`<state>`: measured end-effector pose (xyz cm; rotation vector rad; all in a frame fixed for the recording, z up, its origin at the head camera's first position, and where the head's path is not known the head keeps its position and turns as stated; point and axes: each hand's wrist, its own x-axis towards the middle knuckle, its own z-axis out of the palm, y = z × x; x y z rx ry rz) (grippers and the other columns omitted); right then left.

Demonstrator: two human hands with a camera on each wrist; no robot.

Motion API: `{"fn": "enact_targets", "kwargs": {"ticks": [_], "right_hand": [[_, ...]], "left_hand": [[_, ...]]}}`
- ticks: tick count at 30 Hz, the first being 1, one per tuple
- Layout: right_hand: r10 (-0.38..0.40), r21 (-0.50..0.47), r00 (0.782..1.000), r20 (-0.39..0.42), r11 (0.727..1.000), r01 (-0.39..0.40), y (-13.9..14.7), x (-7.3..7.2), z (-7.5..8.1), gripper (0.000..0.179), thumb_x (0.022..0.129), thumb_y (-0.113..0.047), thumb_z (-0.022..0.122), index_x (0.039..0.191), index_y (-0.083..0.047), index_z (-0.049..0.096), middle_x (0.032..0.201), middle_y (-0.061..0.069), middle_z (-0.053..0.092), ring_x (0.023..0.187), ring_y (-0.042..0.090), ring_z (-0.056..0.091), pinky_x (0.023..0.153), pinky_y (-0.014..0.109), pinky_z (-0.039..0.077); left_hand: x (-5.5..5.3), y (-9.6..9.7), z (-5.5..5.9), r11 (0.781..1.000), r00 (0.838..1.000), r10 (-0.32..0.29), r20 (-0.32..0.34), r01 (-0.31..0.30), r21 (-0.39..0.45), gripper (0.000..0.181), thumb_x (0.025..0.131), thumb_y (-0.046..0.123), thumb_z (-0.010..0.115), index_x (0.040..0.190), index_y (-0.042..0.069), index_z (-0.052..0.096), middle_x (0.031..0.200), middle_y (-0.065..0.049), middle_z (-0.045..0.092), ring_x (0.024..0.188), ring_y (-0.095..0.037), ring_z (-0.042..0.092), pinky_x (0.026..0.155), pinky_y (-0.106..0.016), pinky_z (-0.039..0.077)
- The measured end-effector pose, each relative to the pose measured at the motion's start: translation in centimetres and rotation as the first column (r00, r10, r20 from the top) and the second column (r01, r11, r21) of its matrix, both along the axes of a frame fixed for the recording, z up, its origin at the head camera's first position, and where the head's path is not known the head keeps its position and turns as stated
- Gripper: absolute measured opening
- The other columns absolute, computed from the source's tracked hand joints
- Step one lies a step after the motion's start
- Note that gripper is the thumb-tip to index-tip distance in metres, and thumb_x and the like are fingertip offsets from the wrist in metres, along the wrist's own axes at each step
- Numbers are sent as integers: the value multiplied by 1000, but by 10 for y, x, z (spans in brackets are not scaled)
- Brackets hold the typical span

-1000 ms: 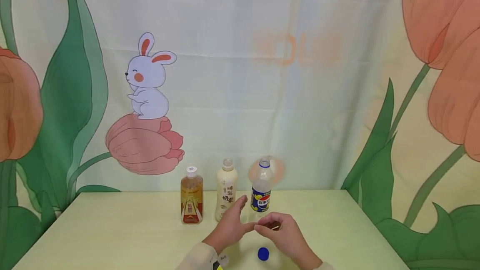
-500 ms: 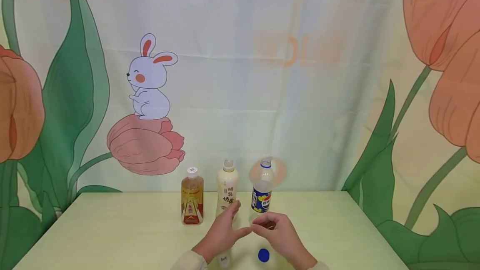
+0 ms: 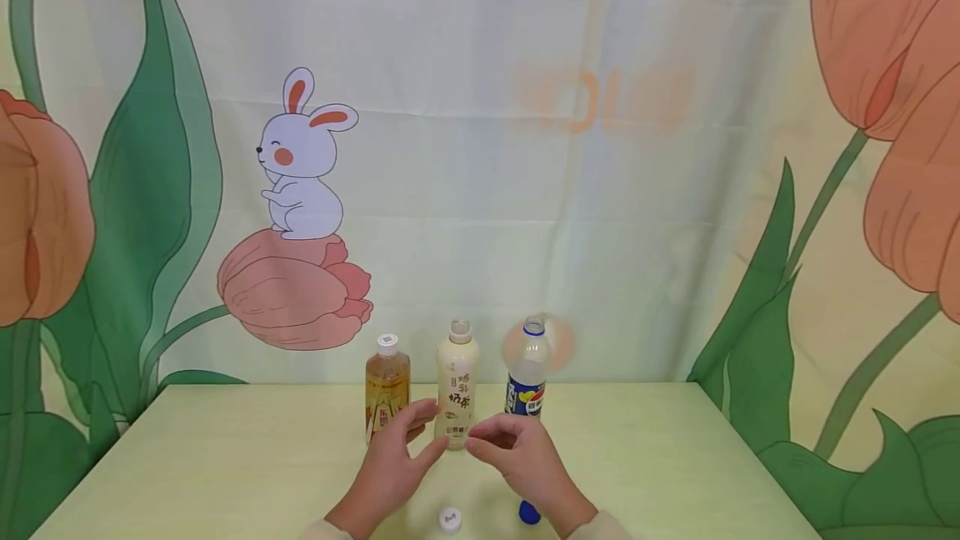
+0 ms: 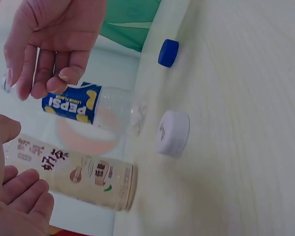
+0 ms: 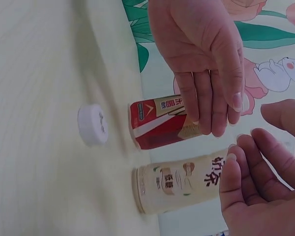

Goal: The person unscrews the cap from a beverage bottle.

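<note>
My left hand [image 3: 393, 457] is raised in front of the amber drink bottle [image 3: 387, 377], fingers loosely bent, holding nothing. My right hand [image 3: 517, 457] hovers to its right, before the Pepsi bottle [image 3: 527, 390], its thumb near its bent fingertips and nothing between them. Between the two hands stands a cream milk tea bottle [image 3: 456, 373], its neck uncapped. The Pepsi bottle is uncapped too, its base hidden by my right hand; the amber one wears a white cap. On the table in front lie a loose white cap [image 3: 450, 519] and a blue cap [image 3: 529, 512], partly hidden by my right wrist.
The three bottles stand upright in a row near the back edge of the pale table [image 3: 660, 457]. Behind it hangs a curtain [image 3: 480, 190] printed with tulips and a rabbit.
Both hands have moved left, and the gap between them has widened. The white cap shows fully now, and my right wrist has come over part of the blue cap. The bottles have stayed put.
</note>
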<state>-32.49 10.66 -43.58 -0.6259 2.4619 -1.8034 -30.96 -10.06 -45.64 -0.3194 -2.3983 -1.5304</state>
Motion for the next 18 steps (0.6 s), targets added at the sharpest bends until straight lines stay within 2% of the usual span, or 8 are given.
{"fn": "enact_targets", "kwargs": {"ticks": [5, 9, 13, 18], "right_hand": [[16, -20, 1000, -6, 1000, -17, -14, 1, 5, 22, 91, -22, 79, 103, -4, 78, 99, 9, 77, 81, 11, 67, 69, 20, 56], [25, -51, 1000, -5, 998, -25, -24, 1, 4, 20, 90, -19, 80, 104, -3, 78, 101, 10, 78, 80, 8, 68, 69, 19, 56], [17, -72, 1000, 1, 997, -17, -34, 0, 4, 19, 89, -18, 81, 103, -4, 79, 101, 10, 79, 82, 8, 69, 71, 18, 57], [19, -86, 1000, -3, 996, -20, -44, -4, 9, 18, 90, -19, 80, 103, -6, 79, 101, 10, 79, 83, 11, 68, 71, 19, 56]], "left_hand": [[-1, -12, -3, 994, 994, 102, -26, -102, -24, 46, 94, 19, 75, 136, 8, 60, 130, -8, 70, 121, -27, 67, 99, -42, 58], [-2, -21, -4, 990, 990, 138, -24, -138, -13, 46, 93, 18, 76, 134, 6, 61, 126, -9, 70, 114, -27, 69, 90, -40, 61], [-3, -29, -4, 986, 986, 164, -5, -164, 8, 47, 94, 17, 76, 135, 4, 59, 127, -13, 68, 116, -31, 67, 93, -44, 61], [-8, -40, -6, 970, 970, 239, -35, -240, -29, 48, 96, 20, 74, 137, 2, 55, 130, -16, 64, 122, -35, 64, 105, -53, 54]]}}
